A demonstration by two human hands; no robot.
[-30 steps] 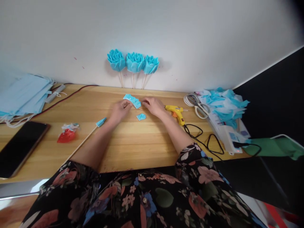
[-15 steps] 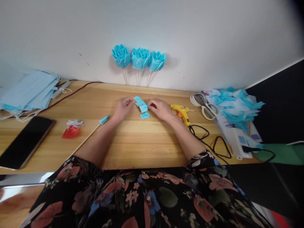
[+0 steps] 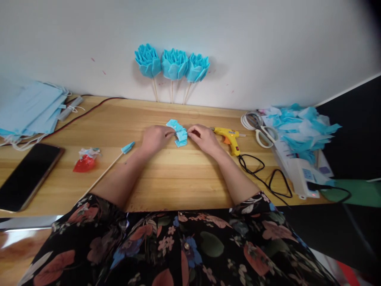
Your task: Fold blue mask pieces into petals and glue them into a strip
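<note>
A curved row of overlapping light-blue fabric petals (image 3: 179,133) lies on the table between my hands. From its left side, my left hand (image 3: 156,140) pinches the inner edge with thumb and forefinger. My right hand (image 3: 204,139) has its fingertips closed at the outer right edge of the same petals. Just left of my left forearm rests a wooden stick with a rolled blue fabric tip (image 3: 128,147). A yellow hot glue gun (image 3: 228,139) lies right of my right hand, its nozzle close behind the knuckles.
Several finished blue fabric flowers (image 3: 175,64) on sticks lean against the wall. To the left are face masks (image 3: 29,107), a phone (image 3: 29,176) and a red wrapper (image 3: 85,162). On the right lie scissors (image 3: 266,137), blue fabric scraps (image 3: 306,129), a power strip (image 3: 302,178) and a black cord (image 3: 253,171).
The lowest petal, earlier apart from the row, now overlaps its end. My left hand has moved slightly down along the petals. The whole view has shifted a little.
</note>
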